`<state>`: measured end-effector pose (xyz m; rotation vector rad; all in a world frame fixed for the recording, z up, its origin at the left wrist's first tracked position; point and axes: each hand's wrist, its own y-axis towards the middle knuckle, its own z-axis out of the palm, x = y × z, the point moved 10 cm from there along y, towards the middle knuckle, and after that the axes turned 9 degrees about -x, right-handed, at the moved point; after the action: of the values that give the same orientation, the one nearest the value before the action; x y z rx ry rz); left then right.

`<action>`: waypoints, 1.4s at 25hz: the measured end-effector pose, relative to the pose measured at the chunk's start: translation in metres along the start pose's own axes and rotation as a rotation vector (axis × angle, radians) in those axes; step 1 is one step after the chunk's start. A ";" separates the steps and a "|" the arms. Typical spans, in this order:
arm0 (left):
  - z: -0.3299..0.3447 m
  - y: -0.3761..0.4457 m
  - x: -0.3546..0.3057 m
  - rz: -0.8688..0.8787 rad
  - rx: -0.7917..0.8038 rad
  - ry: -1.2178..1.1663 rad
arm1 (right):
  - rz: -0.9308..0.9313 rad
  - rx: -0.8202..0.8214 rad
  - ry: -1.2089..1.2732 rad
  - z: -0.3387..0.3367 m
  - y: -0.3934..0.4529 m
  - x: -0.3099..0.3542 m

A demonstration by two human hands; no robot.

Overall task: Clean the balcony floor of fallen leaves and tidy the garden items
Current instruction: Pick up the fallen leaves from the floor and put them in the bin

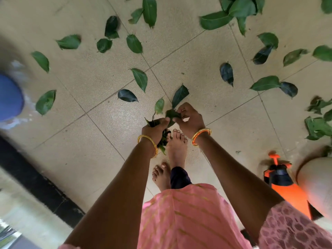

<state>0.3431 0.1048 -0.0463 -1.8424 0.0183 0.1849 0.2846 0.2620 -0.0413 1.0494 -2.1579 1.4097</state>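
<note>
Several green leaves lie scattered over the beige tiled floor [188, 56], such as one leaf [140, 79] ahead of me and a dark one [127, 95] nearer. My left hand [154, 130] grips a bunch of gathered leaves [163, 139] above my feet. My right hand [190, 119] pinches a leaf [171, 115] right beside the left hand, fingers curled on it. Two more leaves [179, 95] stick up from between the hands.
An orange pump sprayer [280, 178] with a black top stands at the right, next to a round pale pot [316, 184]. A blurred blue object [9, 99] sits at the left edge. A black threshold strip [36, 182] runs along the lower left. Leaf piles [318, 123] lie at the right.
</note>
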 end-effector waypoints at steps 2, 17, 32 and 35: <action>0.002 -0.010 -0.009 0.031 0.008 -0.032 | 0.111 0.125 0.128 0.016 -0.010 0.010; -0.026 0.043 -0.029 -0.108 -0.084 -0.194 | 0.009 -0.010 -0.617 0.036 0.061 -0.010; -0.072 0.062 -0.024 -0.102 -0.076 -0.169 | -0.183 -0.181 -0.657 0.077 0.068 -0.006; -0.068 0.052 -0.023 -0.122 -0.051 -0.172 | -0.102 -0.193 -0.485 0.046 0.073 -0.008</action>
<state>0.3226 0.0228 -0.0749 -1.8659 -0.2192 0.2595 0.2400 0.2403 -0.1128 1.5196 -2.4605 0.9449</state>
